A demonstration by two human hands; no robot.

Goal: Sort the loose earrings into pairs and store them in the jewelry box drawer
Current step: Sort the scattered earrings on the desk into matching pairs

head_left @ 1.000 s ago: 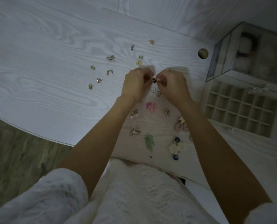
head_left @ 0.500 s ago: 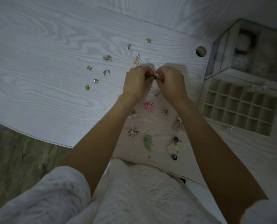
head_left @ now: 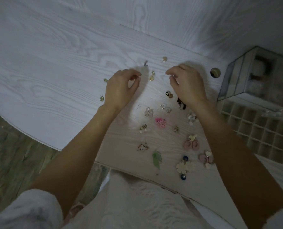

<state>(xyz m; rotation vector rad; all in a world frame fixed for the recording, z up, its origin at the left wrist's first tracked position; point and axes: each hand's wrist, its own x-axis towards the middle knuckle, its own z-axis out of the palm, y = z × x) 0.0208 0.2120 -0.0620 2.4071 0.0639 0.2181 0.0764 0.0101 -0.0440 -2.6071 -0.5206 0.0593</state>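
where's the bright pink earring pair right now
In the head view the bright pink earring pair lies on the table between the two forearms, just nearer the person than the clear earrings and left of a small gold earring.

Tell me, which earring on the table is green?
The leaf-shaped earring near the table's front edge. It is the only green one; beside it lie a cream flower pair with blue beads and, farther up, a bright pink pair.

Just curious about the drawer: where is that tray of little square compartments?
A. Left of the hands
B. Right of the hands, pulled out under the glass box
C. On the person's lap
B: the compartment drawer sits pulled out beneath the glass jewelry box, beyond the right hand.
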